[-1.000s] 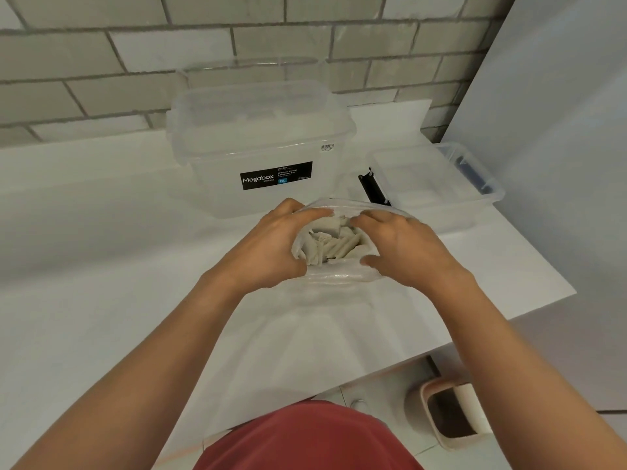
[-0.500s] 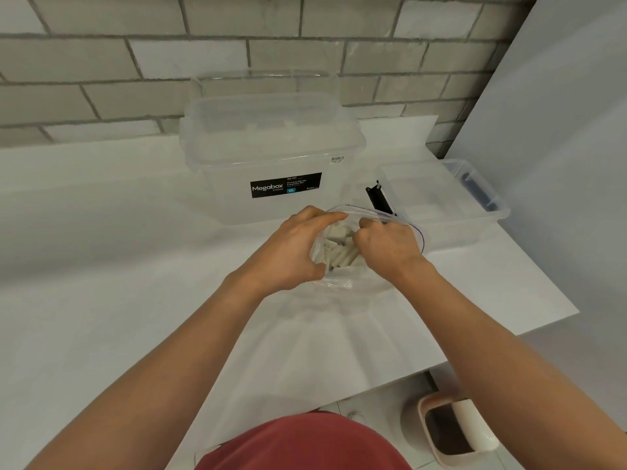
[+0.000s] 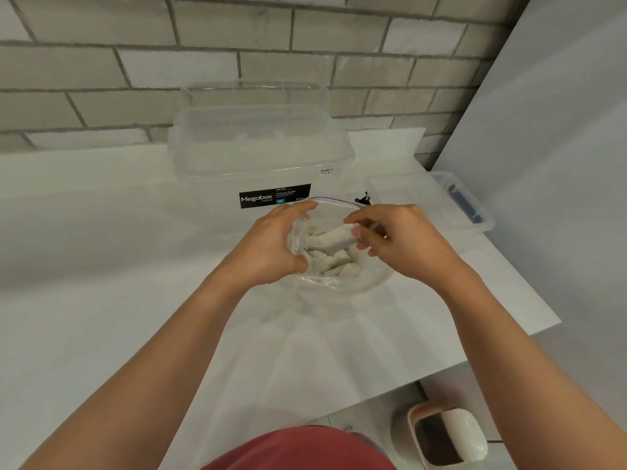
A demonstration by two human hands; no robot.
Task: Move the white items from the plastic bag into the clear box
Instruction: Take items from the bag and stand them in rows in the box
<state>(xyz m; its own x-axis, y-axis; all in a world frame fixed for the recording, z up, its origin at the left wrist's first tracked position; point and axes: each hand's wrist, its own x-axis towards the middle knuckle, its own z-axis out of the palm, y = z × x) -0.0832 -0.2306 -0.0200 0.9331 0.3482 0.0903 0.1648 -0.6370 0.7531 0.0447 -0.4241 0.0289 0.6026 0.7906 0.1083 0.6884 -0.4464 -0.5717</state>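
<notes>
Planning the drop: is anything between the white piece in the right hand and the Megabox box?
Nothing visible does. The right hand pinches the white piece over the plastic bag; the clear box stands just behind, only its near wall to clear. Whether a lid covers it is unclear.

One clear box [image 3: 210, 184], one smaller tub [image 3: 424, 201], one plastic bag [image 3: 339, 283]. The white items [image 3: 330, 262] number several; exact count unclear.

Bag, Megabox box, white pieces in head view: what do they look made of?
Bag: thin clear plastic film, glossy. It crinkles and the contents show through.
Box: rigid translucent plastic, slightly frosted, with see-through walls and a printed label.
White pieces: matte off-white blocks, faintly rough. Possibly foam, chalk or similar; cannot tell.
</notes>
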